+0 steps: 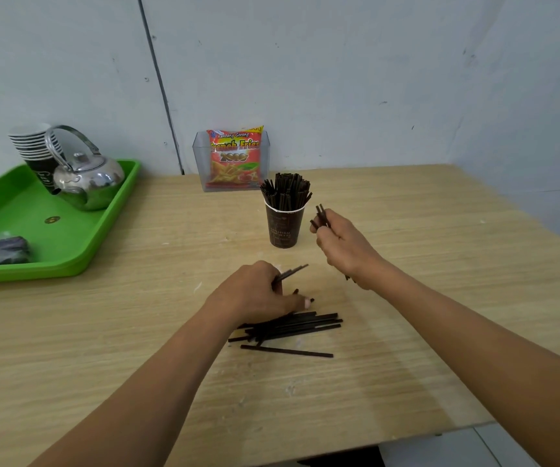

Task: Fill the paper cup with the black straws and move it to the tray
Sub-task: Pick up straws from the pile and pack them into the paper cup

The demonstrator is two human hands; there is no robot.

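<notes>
Looking down at the wooden table, we take the paper cup as our marker: it stands upright near the middle, already crowded with black straws sticking out of its mouth. Just right of the cup, our right hand is closed around a few straws, their tips poking up beside the cup's rim without touching it. In front of the cup, closer to us, our left hand is curled over the loose pile of straws lying flat on the table, fingers pinched on a couple of them that jut out toward the cup. One straw lies alone at the near edge of the pile. Far left of the cup sits the green tray, carrying a shiny kettle and a stack of cups. Behind the cup, against the wall, a clear box holds a snack packet.
</notes>
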